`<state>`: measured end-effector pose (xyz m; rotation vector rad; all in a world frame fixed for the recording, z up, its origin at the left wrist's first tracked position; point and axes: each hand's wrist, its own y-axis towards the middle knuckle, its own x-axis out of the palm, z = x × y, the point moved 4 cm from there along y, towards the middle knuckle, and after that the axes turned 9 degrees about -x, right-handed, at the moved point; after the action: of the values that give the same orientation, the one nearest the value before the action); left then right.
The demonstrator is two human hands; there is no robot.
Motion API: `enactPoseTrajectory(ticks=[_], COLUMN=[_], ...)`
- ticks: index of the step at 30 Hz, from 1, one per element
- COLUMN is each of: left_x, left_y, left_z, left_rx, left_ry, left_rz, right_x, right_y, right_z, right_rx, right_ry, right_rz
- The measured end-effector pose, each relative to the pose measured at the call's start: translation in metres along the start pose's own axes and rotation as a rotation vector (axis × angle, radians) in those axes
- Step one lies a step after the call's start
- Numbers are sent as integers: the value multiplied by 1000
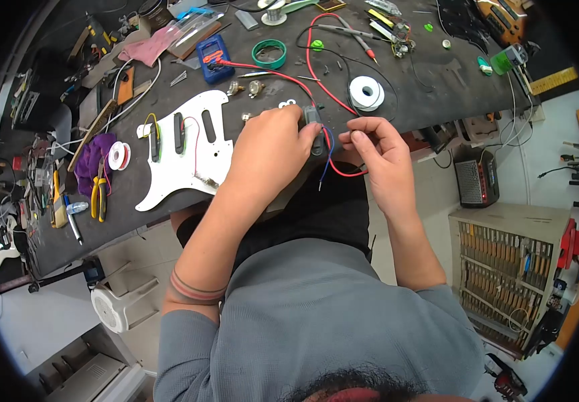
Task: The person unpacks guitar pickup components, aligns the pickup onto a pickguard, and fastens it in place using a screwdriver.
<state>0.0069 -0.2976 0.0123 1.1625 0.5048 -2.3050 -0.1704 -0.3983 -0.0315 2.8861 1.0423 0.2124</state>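
Wispy hair [343, 382], curved red wire [349, 174]

From close above, one head-worn camera faces forward and down across the workbench [450, 100].

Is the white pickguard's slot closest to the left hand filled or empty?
Empty: dark tabletop shows through that slot, while black pickups occupy the white pickguard's other two.

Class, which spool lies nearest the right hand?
The white spool just beyond the right hand; the red-ringed spool and top-edge spool lie farther off.
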Motion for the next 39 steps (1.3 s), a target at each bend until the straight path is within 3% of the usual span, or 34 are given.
enactPoseTrajectory(ticks=[17, 24, 39], left_x=[20, 23, 30], left_y=[3, 0, 14], left_z=[5, -5, -10], left_rx=[-43, -78, -82], left_ry=[-133, -421, -485], left_rz=[88, 28, -82], right_x=[5, 6, 4], right_y=[17, 13, 18], right_z=[14, 13, 12], right_rx=[35, 29, 73], right_ry=[114, 168, 80], right_rz=[-53, -25, -36])
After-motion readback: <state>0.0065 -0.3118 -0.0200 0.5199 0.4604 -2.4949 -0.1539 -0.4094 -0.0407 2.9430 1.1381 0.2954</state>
